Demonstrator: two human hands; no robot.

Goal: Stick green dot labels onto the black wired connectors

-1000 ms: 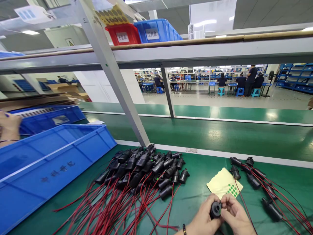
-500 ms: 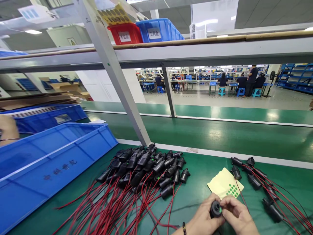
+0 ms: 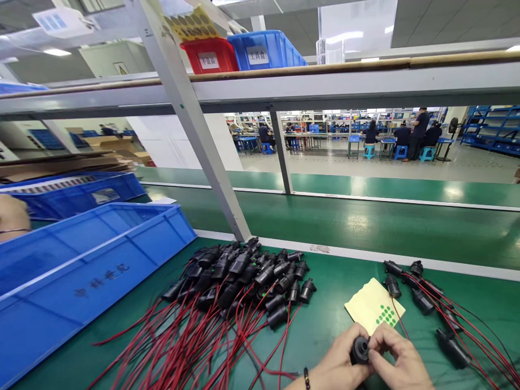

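Bench (image 3: 325, 292): green-topped, below a shelf (image 3: 345, 85).
Left hand (image 3: 339, 360): fingers curled round one black cylinder (image 3: 358, 352), over the bench.
Right hand (image 3: 400, 364): thumb and forefinger closed in against the cylinder's side.
Yellow sheet (image 3: 365, 303): green-dotted, just beyond the hands.
Wired pile (image 3: 239, 265): large, leftward; smaller group (image 3: 422, 301) rightward.

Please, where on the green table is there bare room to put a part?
Bare green tabletop shows between the large pile of black parts and the yellow sheet; another bare green stretch lies beyond the white strip. Crowded: the pile with its red wires, and the smaller black group at right.
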